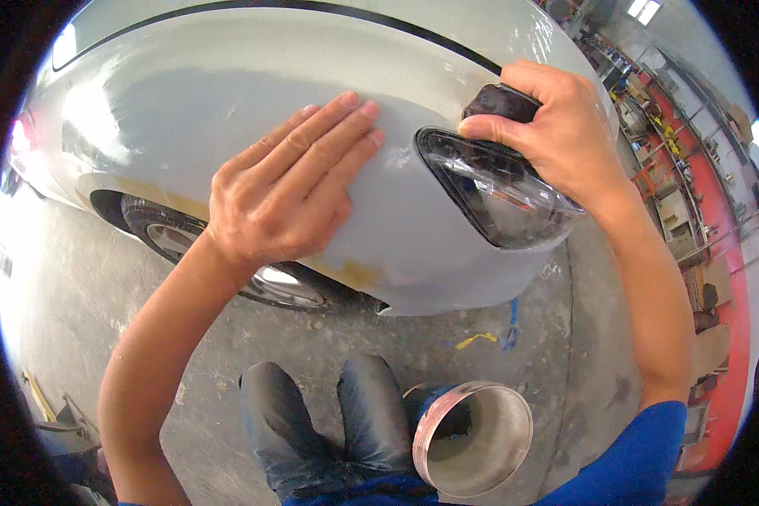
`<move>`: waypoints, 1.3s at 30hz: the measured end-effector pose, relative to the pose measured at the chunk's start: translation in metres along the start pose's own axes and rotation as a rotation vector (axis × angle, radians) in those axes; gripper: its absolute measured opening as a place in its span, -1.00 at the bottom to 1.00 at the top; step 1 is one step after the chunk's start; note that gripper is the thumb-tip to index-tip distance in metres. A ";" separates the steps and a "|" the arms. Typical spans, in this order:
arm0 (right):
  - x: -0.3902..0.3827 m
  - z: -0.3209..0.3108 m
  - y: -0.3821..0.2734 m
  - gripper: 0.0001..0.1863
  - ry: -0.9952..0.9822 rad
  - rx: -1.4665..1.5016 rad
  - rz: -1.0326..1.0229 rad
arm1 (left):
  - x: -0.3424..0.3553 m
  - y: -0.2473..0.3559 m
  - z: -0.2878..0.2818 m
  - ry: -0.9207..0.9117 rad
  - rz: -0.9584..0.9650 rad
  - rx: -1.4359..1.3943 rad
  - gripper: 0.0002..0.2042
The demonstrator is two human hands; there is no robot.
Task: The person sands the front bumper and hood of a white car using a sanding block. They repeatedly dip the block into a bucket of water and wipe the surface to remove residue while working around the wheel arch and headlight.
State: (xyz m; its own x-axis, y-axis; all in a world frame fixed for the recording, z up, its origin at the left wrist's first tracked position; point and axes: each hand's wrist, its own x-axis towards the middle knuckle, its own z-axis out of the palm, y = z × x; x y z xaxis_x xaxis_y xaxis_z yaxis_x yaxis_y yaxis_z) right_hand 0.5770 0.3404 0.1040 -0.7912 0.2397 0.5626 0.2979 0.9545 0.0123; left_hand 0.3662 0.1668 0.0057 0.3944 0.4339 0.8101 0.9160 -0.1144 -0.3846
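Note:
A pale grey car fender (185, 110) with a dull, sanded patch fills the upper part of the view. My left hand (282, 190) lies flat on that patch with its fingers together and holds nothing. Above the clear headlight (497, 190), my right hand (557, 126) grips a dark sanding block (499, 101) pressed against the fender. The block's lower face is hidden by my fingers.
A front wheel (228, 253) sits under the fender arch. My dark-trousered knees (329, 422) are over the concrete floor, with a round metal tin (481, 438) beside them. Yellow and blue scraps (489, 337) lie on the floor. Shelves and clutter line a red strip at right (717, 219).

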 end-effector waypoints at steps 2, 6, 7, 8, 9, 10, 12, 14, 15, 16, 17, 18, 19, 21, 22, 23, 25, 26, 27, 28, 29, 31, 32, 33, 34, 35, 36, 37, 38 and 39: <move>0.003 0.007 0.000 -0.50 0.037 0.013 -0.011 | 0.000 0.002 0.001 -0.001 0.001 0.015 -0.68; 0.001 0.011 0.002 -0.54 0.027 0.062 0.016 | -0.003 -0.002 0.003 0.004 0.011 0.013 -0.67; -0.001 0.007 0.003 -0.54 -0.010 0.069 0.063 | -0.004 -0.002 0.002 0.001 0.009 0.018 -0.67; -0.001 0.002 0.004 -0.54 -0.048 0.072 0.112 | -0.004 -0.001 0.001 0.002 0.007 0.021 -0.67; 0.004 0.002 0.001 -0.55 -0.011 -0.041 -0.016 | -0.002 -0.001 0.001 -0.001 0.007 0.019 -0.67; 0.013 0.006 -0.005 -0.54 0.012 -0.062 -0.035 | 0.000 0.000 0.001 -0.004 0.006 0.018 -0.67; 0.027 0.018 -0.019 -0.51 0.053 -0.088 -0.070 | 0.001 0.002 0.000 -0.014 0.010 0.008 -0.67; 0.022 0.018 -0.012 -0.49 0.028 -0.046 -0.060 | 0.001 -0.001 0.001 -0.012 0.016 -0.008 -0.68; 0.017 0.015 -0.005 -0.49 0.004 0.011 -0.037 | -0.001 -0.002 0.000 -0.013 0.015 0.001 -0.68; 0.015 0.014 -0.002 -0.47 -0.020 0.068 -0.015 | -0.004 -0.002 -0.002 -0.014 0.015 0.009 -0.69; 0.014 0.009 -0.004 -0.47 -0.025 0.002 -0.033 | -0.004 -0.001 -0.003 -0.013 0.014 0.010 -0.70; 0.021 0.010 -0.009 -0.48 -0.001 -0.039 -0.063 | -0.002 -0.001 -0.002 0.000 0.022 0.008 -0.70; 0.032 0.015 -0.016 -0.49 0.023 -0.079 -0.094 | -0.001 -0.002 0.000 0.013 0.029 0.007 -0.71; 0.043 0.023 -0.023 -0.51 0.064 -0.079 -0.122 | -0.001 -0.001 0.000 0.015 0.041 -0.025 -0.72; 0.037 0.020 -0.019 -0.50 0.026 -0.060 -0.107 | -0.001 -0.003 -0.001 0.011 0.045 -0.052 -0.73; 0.032 0.017 -0.011 -0.50 -0.007 -0.036 -0.101 | -0.003 -0.006 -0.002 0.004 0.046 -0.067 -0.73; 0.024 0.009 0.000 -0.49 -0.085 0.062 -0.046 | -0.010 -0.011 -0.005 0.033 0.061 -0.030 -0.74; 0.027 0.007 -0.002 -0.49 -0.096 0.053 -0.048 | -0.010 -0.009 -0.003 0.055 0.071 -0.026 -0.74; 0.032 0.006 -0.008 -0.49 -0.106 0.045 -0.050 | -0.007 -0.007 -0.003 0.056 0.076 -0.016 -0.74; 0.038 0.008 -0.015 -0.48 -0.116 0.038 -0.053 | -0.006 -0.008 0.000 0.055 0.070 -0.025 -0.74; 0.046 0.016 -0.019 -0.46 -0.046 -0.076 -0.149 | -0.005 -0.008 0.002 0.049 0.065 -0.040 -0.74; 0.039 0.020 -0.016 -0.45 0.016 -0.028 -0.129 | -0.003 -0.005 0.002 0.035 0.073 -0.070 -0.74; 0.035 0.023 -0.007 -0.45 0.046 -0.062 -0.182 | -0.007 -0.010 -0.001 0.014 0.084 -0.066 -0.74; 0.028 0.017 0.002 -0.46 -0.017 -0.001 -0.125 | -0.009 -0.015 -0.005 0.003 0.091 -0.057 -0.74; 0.022 0.011 0.005 -0.47 -0.081 0.060 -0.068 | -0.011 -0.018 -0.007 0.002 0.101 -0.042 -0.75; 0.024 0.005 0.001 -0.49 -0.092 -0.031 -0.085 | -0.011 -0.017 -0.005 0.019 0.113 -0.039 -0.75; 0.028 0.007 -0.003 -0.50 -0.046 -0.079 -0.128 | -0.010 -0.014 -0.005 0.021 0.131 -0.041 -0.75; 0.037 0.014 -0.009 -0.51 -0.001 -0.127 -0.172 | -0.008 -0.014 -0.003 0.024 0.137 -0.045 -0.75; 0.044 0.021 -0.016 -0.52 0.042 -0.166 -0.218 | -0.008 -0.015 -0.003 0.018 0.138 -0.059 -0.75; 0.049 0.022 -0.023 -0.51 0.035 -0.059 -0.185 | -0.009 -0.018 -0.002 0.012 0.140 -0.073 -0.75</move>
State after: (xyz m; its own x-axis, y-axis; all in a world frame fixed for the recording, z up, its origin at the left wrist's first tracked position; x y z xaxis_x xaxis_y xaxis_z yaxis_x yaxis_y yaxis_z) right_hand 0.5201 0.3345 0.1133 -0.8167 0.0543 0.5745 0.1809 0.9694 0.1657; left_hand 0.3468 0.1633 0.0062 0.5190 0.3982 0.7564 0.8548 -0.2379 -0.4613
